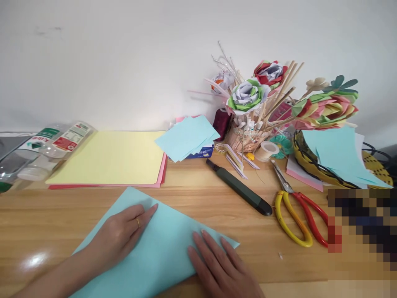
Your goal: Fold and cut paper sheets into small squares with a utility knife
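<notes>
A large sheet of light blue paper (pixel 151 248) lies on the table in front of me, apparently folded, with one pointed corner toward the right. My left hand (pixel 124 229), a ring on one finger, rests on its upper left part. Its fingers are curled close together, and one fingertip presses at the paper's far edge. On the right part of the sheet my right hand (pixel 220 265) lies flat with fingers spread, near the pointed corner. What the left hand's underside does is hidden.
Behind the sheet lies a stack of yellow and red paper (pixel 108 159), with plastic bottles (pixel 66 140) to its left. A dark green cutter-like tool (pixel 240 190) and scissors (pixel 297 213) lie to the right. Farther back are small blue sheets (pixel 187 138), paper flowers (pixel 248 95) and a yellow basket (pixel 305 155).
</notes>
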A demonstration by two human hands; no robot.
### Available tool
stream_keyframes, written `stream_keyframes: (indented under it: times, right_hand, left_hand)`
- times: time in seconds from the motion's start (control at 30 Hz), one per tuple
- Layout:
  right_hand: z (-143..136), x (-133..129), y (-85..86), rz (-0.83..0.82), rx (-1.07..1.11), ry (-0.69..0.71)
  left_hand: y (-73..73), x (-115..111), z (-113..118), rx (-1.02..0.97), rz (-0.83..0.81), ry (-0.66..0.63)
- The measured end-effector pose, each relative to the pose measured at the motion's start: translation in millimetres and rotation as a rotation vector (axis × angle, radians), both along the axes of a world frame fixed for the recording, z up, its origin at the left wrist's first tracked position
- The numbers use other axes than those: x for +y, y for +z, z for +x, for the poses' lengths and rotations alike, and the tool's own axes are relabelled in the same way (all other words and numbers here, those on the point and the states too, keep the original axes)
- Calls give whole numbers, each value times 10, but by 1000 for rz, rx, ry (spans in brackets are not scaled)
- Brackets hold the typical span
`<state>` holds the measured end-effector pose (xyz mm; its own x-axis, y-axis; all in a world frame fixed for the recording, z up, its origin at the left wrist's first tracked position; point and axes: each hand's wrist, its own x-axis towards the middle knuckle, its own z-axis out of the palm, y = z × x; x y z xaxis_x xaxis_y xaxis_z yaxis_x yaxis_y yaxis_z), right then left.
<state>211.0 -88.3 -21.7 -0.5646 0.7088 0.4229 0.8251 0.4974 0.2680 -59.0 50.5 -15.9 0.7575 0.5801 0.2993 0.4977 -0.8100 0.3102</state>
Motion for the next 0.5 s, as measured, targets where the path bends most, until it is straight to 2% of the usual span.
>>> stream_keyframes:
  times: [0.37, 0.5]
  right_hand:
    - [-8, 2, 0, 11, -1, -8]
    - [-15, 8, 8, 4, 22, -18]
  left_hand:
    - [-10, 14, -1, -11, 18, -21]
    - [33, 4, 24, 24, 64, -5]
